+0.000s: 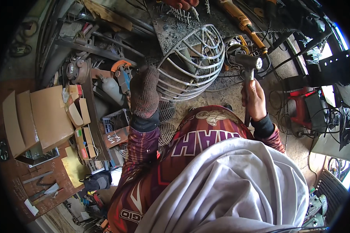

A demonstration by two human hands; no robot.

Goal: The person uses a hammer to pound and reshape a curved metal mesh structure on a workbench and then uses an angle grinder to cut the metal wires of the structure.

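Observation:
A curved cage of welded metal bars (190, 73) is tilted in front of me, its upper part over the edge of the dark workbench (169, 37). My left hand (146, 93), in a grey-brown knitted glove, is closed at the cage's left end; its fingertips are partly hidden. Bare, my right hand (254, 101) grips the handle of a hammer (248, 61). The hammer's steel head is raised just right of the cage, apart from it.
A reddish gloved hand (181, 4) shows at the far edge beside thin metal pieces. On the bench's right lies a yellow angle grinder (237, 15). Cardboard boxes (50, 116) stand at left, near a blue-and-orange tool (123, 75). Cables and a red machine (299, 110) are at right.

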